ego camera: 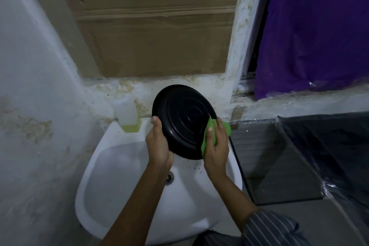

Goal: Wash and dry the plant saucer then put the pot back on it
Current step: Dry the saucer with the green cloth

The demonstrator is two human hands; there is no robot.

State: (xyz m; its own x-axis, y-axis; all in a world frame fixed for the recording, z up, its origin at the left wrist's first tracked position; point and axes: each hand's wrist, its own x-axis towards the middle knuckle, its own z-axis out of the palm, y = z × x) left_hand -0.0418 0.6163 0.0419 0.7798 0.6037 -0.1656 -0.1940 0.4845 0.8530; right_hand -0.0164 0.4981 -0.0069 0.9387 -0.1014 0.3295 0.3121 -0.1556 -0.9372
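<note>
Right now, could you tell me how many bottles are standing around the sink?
1: a translucent bottle with yellow liquid at the bottom stands on the back left rim of the white sink, against the wall. Others might be hidden behind the black saucer.

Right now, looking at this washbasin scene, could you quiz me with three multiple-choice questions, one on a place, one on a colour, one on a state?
1. Where is the black saucer?
A. lying in the basin
B. held above the white washbasin
C. on the ledge

2. What colour is the cloth?
A. green
B. red
C. white

3. How is the saucer held?
A. flat
B. tilted on edge
C. not held

Answers:
1 B, the left hand grips its left rim over the basin.
2 A, bright green shows under the right hand, which presses it to the saucer's right edge.
3 B, its ringed face stands nearly upright.
</note>
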